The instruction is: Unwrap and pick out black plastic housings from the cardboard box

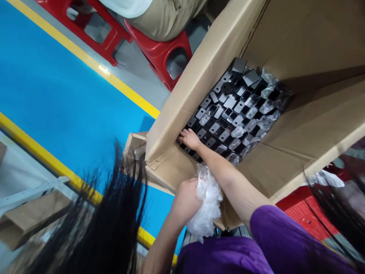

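My left hand [186, 199] is closed around a bunch of crumpled clear plastic bags [207, 207], held in front of the body at the near side of a tall cardboard box [182, 101]. My right hand [189, 139] reaches down inside the box, its fingers stretched out at the left corner of the contents. Beneath it lie tightly packed rows of small black and grey rectangular pieces [225, 121]; several grey faces show a dark hole. Along the right side, some pieces are wrapped in clear plastic. Whether my right fingertips press on a piece is too small to tell.
Red plastic stools [162, 53] stand beyond the box, one with a seated person [162, 19] on it. A blue floor lane [71, 87] with yellow borders runs along the left. An open cardboard carton [34, 213] lies lower left. A red perforated surface [306, 213] is at right.
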`<action>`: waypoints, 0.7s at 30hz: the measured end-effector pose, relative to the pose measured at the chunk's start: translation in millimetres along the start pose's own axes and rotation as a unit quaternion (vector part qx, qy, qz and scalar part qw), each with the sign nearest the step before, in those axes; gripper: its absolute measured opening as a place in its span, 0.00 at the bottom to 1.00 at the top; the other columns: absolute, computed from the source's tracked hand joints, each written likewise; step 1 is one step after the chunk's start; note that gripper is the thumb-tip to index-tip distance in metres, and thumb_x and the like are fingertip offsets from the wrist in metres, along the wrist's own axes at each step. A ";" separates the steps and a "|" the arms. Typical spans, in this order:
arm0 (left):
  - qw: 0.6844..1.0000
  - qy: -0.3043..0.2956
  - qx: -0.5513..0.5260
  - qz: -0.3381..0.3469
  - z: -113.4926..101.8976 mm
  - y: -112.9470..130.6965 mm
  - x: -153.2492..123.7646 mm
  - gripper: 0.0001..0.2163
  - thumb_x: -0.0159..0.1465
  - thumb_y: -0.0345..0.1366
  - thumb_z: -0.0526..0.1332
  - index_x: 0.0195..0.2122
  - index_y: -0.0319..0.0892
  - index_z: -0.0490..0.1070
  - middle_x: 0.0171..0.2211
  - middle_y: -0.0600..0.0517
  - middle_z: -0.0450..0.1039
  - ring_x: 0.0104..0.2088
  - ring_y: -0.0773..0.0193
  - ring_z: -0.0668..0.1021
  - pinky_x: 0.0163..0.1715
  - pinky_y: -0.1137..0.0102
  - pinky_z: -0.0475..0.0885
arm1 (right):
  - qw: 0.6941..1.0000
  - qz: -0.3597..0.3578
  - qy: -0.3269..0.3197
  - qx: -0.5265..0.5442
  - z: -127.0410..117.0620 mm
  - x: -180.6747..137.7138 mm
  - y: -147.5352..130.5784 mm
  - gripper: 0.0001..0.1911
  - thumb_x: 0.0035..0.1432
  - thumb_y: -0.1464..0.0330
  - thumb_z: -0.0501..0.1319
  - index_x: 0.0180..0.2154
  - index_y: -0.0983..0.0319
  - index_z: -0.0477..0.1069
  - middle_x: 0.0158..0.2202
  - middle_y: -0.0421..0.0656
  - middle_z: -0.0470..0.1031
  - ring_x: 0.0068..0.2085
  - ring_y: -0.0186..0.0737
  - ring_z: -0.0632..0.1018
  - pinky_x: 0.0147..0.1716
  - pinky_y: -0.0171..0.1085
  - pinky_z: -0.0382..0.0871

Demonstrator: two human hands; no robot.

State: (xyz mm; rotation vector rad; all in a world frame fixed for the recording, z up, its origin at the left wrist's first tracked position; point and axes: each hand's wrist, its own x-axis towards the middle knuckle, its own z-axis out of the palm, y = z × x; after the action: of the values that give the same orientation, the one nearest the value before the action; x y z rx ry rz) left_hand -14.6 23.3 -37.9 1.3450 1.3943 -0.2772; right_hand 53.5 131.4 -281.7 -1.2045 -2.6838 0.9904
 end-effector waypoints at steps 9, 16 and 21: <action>0.995 0.045 -0.088 0.006 7.9 -5.1 -1.4 0.10 0.59 0.25 0.58 0.30 0.44 0.78 0.33 0.51 0.80 0.32 0.64 0.78 0.33 0.73 0.66 | 0.999 -0.028 0.009 0.020 4.8 -1.5 2.8 0.17 0.72 0.72 0.49 0.41 0.62 0.76 0.48 0.50 0.76 0.50 0.47 0.69 0.51 0.45 0.59; 0.997 0.044 -0.061 0.004 9.9 -4.9 1.7 0.09 0.59 0.27 0.58 0.35 0.43 0.78 0.36 0.48 0.81 0.35 0.61 0.80 0.35 0.72 0.67 | 0.997 0.036 0.023 0.070 -2.9 -5.2 -10.1 0.14 0.72 0.69 0.50 0.44 0.65 0.74 0.45 0.52 0.75 0.47 0.45 0.72 0.47 0.40 0.65; 0.997 0.049 -0.056 0.008 10.1 -8.0 4.7 0.10 0.59 0.27 0.57 0.35 0.44 0.78 0.36 0.49 0.81 0.36 0.61 0.80 0.35 0.72 0.68 | 0.985 0.081 0.038 0.145 -10.5 -7.1 -16.9 0.09 0.69 0.70 0.54 0.43 0.65 0.72 0.47 0.52 0.74 0.41 0.42 0.76 0.41 0.37 0.69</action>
State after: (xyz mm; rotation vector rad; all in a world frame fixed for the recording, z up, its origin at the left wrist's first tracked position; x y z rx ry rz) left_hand -14.4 15.5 -49.1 1.2921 1.4585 -0.1220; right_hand 50.3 123.9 -262.2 -1.3800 -2.3113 1.2752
